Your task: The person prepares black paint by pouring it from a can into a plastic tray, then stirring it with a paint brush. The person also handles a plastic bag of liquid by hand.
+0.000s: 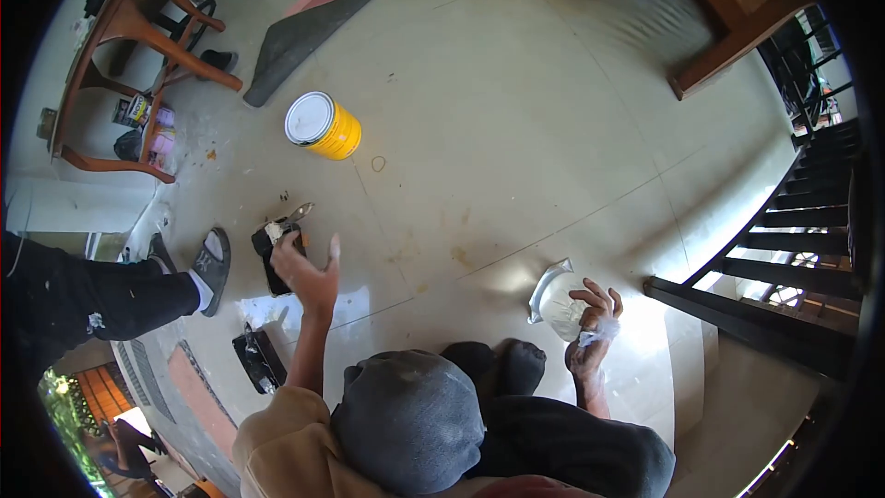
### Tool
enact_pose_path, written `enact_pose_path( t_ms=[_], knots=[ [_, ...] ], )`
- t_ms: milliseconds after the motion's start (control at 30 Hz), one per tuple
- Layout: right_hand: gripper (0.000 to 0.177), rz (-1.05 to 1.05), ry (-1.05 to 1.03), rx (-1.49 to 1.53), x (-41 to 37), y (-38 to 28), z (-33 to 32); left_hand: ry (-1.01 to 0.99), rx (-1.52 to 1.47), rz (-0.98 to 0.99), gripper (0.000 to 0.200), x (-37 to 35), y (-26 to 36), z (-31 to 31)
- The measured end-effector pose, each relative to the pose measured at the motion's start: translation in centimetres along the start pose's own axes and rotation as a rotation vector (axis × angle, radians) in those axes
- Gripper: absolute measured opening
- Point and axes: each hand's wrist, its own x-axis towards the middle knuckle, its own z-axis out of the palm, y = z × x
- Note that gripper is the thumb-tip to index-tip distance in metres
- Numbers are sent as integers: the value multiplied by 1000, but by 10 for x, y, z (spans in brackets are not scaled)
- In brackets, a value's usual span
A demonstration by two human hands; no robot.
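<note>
Trays (270, 275), two; left hand (310, 277) near one; yellow tin (339, 136), one.

Glossy tiled floor (516, 101), wooden chair (134, 23), dark railing (756, 324).

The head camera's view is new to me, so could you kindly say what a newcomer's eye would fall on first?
Most likely the bright yellow can with its pale lid, standing on the tiled floor left of centre in the upper half. Next, perhaps, the left hand over a black tray below it, and the right hand at a pale translucent item lower right.
</note>
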Motion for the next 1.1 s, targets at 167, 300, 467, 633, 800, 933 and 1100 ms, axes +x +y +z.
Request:
enact_pose_path(
  t_ms=[167,300,467,633,800,933,1100],
  knots=[
    [38,-37,59,15,-7,6,4,-60,306,-445,117,-39,-65,-2],
    [35,-36,125,37,-2,6,9,-130,231,-568,132,-47,-97,12],
    [33,-24,128,-16,-5,7,5,-140,252,-695,128,-31,-104,5],
    [34,-21,155,-8,-8,10,6,-66,-40,-598,124,-38,-130,14],
    [37,-16,188,-6,-5,8,8,-79,-147,-523,123,-47,-142,23],
    [15,11,217,42,-7,12,12,-150,-241,-445,122,-45,-128,20],
    [18,13,198,22,-4,8,11,-238,-287,-198,123,-43,-98,29]
  ],
)
